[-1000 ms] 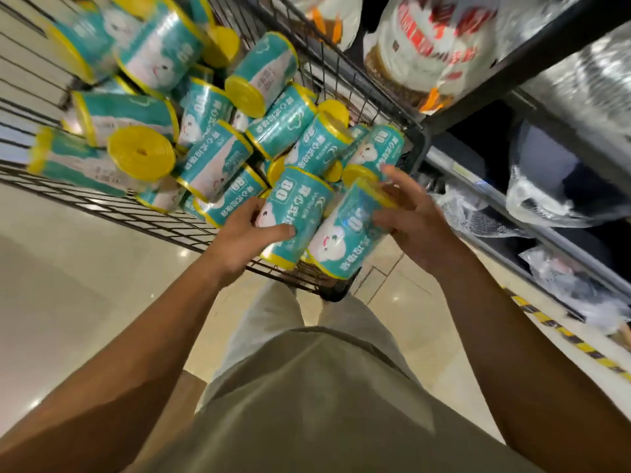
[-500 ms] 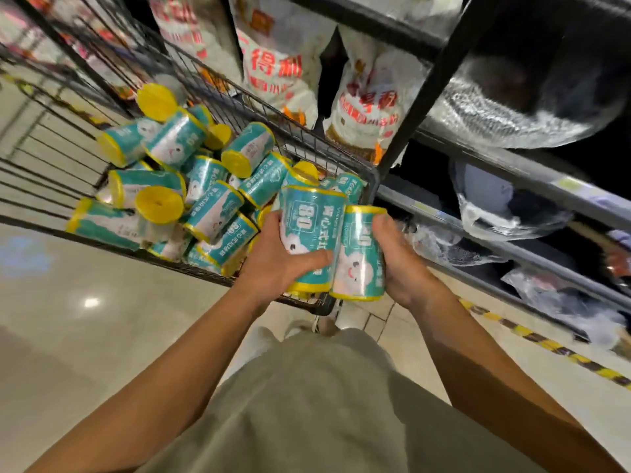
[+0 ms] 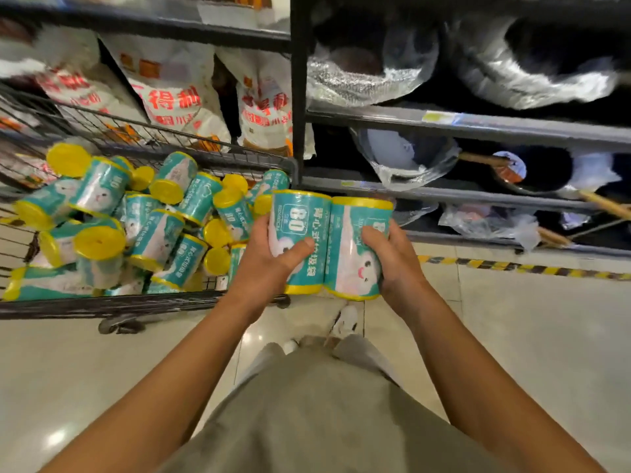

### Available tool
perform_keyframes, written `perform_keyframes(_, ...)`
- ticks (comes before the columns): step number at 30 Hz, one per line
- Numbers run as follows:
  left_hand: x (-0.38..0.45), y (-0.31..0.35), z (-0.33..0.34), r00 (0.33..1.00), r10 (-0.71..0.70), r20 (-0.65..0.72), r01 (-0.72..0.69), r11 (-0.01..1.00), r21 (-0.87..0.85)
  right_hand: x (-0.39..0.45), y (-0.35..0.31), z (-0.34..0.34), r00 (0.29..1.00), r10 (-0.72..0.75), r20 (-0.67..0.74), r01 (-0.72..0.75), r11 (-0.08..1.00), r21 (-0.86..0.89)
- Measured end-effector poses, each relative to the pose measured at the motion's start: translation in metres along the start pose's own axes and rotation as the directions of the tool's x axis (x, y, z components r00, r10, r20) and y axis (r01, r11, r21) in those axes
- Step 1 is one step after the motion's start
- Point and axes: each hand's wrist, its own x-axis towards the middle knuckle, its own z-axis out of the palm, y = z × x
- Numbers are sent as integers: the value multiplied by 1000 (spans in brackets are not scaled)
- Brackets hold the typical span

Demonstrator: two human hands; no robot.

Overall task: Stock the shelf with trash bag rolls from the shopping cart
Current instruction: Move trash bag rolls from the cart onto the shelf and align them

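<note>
Gripping upright rolls [image 3: 327,240], both hands [image 3: 269,264].

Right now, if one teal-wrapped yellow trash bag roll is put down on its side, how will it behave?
The teal-wrapped yellow trash bag roll is a cylinder, so it would probably roll. Its label looks glossy, perhaps slippery. The left hand grips one alone, so it is likely light.

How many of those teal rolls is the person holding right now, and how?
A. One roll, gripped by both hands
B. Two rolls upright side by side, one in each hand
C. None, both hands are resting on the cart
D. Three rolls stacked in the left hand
B: the left hand grips one trash bag roll and the right hand grips a second roll, both upright and pressed together, beside the shopping cart.
</note>
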Motion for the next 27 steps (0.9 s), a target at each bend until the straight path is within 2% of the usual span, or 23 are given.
perform_keyframes(3,-5,7,31,995,38,89,-42,998,43,-20,1,-28,997,-70,-30,70,997,-13)
perform_keyframes(6,-9,13,73,984,58,166,-69,996,64,-36,1,-62,979,-123,-160,123,992,-7)
perform_keyframes(10,-11,29,153,958,126,258,-158,982,108,-61,3,-127,902,-148,-407,180,983,42)
perform_keyframes(14,-19,45,253,901,188,391,-240,967,87,-102,10,-220,819,-135,-558,199,978,55)
perform_keyframes(19,-34,63,367,842,250,477,-309,950,47,-140,22,-327,726,-73,-684,206,972,115)
perform_keyframes(23,-36,66,431,826,203,526,-278,958,67,-156,16,-392,655,-34,-754,207,969,136)
perform_keyframes(27,-26,63,479,823,149,548,-234,968,88,-152,-5,-445,632,-50,-773,218,969,115)
